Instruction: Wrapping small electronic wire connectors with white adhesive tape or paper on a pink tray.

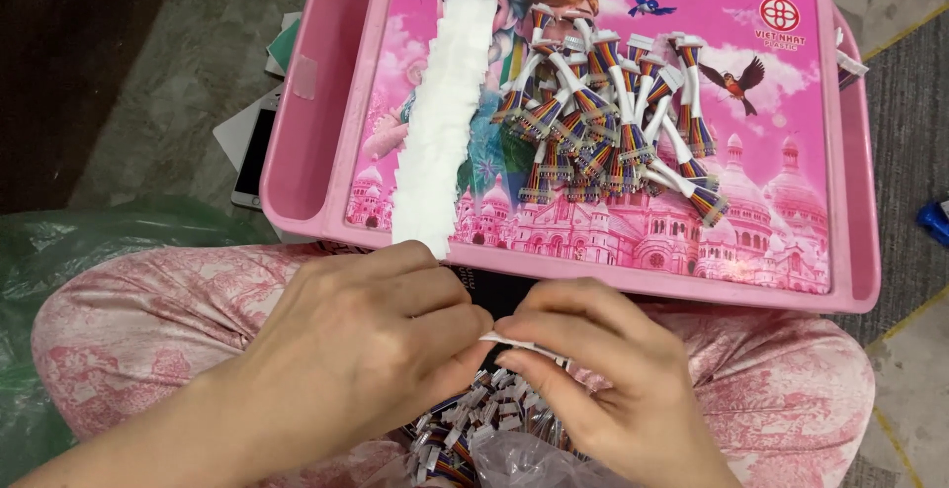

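Note:
My left hand (pixel 371 335) and my right hand (pixel 603 369) meet over my lap, pinching between their fingertips a small white piece (pixel 514 343) of a cable. Under them lies a clear bag with several multicoloured wire cables with white connectors (pixel 474 424). On the pink tray table (pixel 850 201) in front of me rests a pile of wrapped cables (pixel 613 112), and to its left a long strip of white tape pieces (pixel 440 127).
My legs in pink patterned trousers (pixel 781 389) sit under the tray. A green plastic bag (pixel 59 251) lies at the left. A phone and papers (pixel 255 147) lie on the floor beside the tray. A blue object (pixel 934 219) is at the right edge.

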